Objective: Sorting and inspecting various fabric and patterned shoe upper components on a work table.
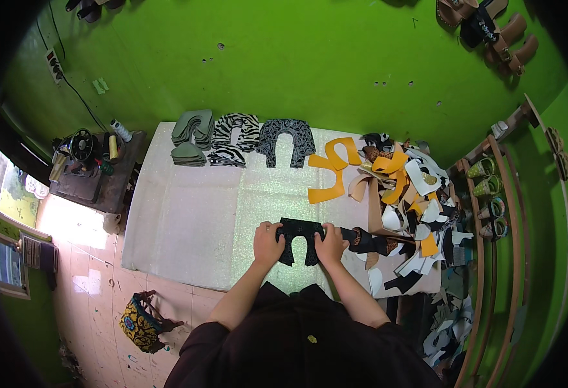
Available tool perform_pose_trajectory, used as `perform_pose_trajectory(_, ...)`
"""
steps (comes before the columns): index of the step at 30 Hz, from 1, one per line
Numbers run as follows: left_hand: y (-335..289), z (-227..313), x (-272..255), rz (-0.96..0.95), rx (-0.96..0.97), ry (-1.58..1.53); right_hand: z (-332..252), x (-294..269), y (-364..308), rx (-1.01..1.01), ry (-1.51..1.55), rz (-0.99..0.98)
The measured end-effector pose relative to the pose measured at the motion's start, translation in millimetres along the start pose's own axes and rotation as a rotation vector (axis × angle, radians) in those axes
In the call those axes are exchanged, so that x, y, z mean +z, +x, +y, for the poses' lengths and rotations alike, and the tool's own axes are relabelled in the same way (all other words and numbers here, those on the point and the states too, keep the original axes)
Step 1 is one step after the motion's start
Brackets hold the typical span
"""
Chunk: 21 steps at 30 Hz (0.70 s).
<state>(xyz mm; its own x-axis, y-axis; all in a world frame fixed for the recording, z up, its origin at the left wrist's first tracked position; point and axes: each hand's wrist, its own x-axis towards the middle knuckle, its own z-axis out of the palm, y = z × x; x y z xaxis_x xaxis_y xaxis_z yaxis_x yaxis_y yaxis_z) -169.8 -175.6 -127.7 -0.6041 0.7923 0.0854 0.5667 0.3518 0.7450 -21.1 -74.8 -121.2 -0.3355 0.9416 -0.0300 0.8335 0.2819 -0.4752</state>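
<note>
- Black U-shaped piece [302, 226] is held near the table's [187, 213] near edge, about mid-length, opening pointed toward that edge; contact with the surface can't be confirmed.
- Its left side is gripped by the left hand [269, 244], its right side by the right hand [331, 246].
- Along the far edge, from the far-left corner, are lined up: green stack [192, 123], zebra-print stack [248, 123], grey-black patterned stack [287, 127].
- Yellow cut pieces [326, 194] are laid right of these.
- Scrap heap [429, 213] is piled at the right edge; dark and leopard-print pieces [361, 239] are strewn just beside the right hand.
</note>
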Motion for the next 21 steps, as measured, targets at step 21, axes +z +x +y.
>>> perform_pose_trajectory(21,54,15,12,-0.493,0.381,0.468,-22,-12,20,-0.44,-0.179,-0.159)
